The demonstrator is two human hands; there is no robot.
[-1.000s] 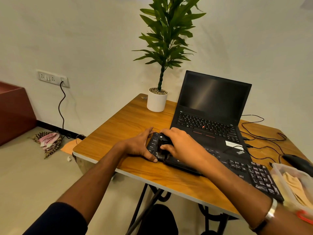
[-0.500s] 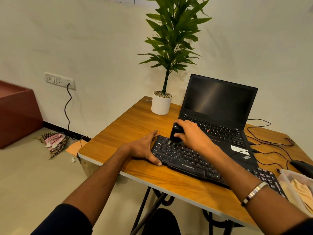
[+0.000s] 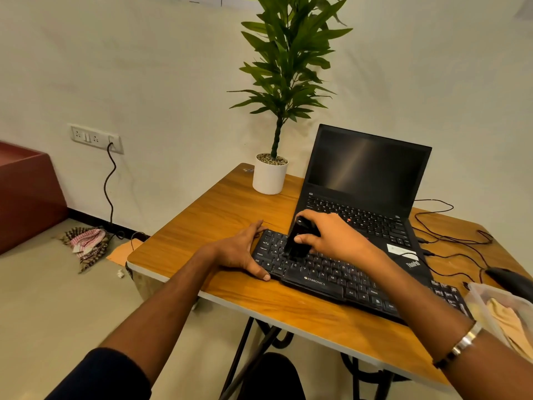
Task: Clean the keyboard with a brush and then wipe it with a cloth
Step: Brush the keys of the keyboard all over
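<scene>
A black Zebronics keyboard (image 3: pixel 326 280) lies across the wooden table (image 3: pixel 219 226), in front of an open black laptop (image 3: pixel 366 183). My right hand (image 3: pixel 331 238) grips a black brush (image 3: pixel 297 241) whose bristles touch the keys in the keyboard's left part. My left hand (image 3: pixel 240 249) holds the keyboard's left end, thumb on its front corner and fingers along the far corner. A beige cloth (image 3: pixel 510 324) lies in a clear plastic box (image 3: pixel 484 301) at the right edge.
A potted plant (image 3: pixel 271 174) stands at the table's back corner, left of the laptop. A black mouse (image 3: pixel 507 280) and several cables (image 3: pixel 450 241) lie to the right. On the floor at left lie a checked rag (image 3: pixel 86 243) and a wall-socket cord (image 3: pixel 109 186).
My right hand swept the brush from the keyboard's front left up to its far edge, then back down onto the left keys. My left hand stayed on the keyboard's end.
</scene>
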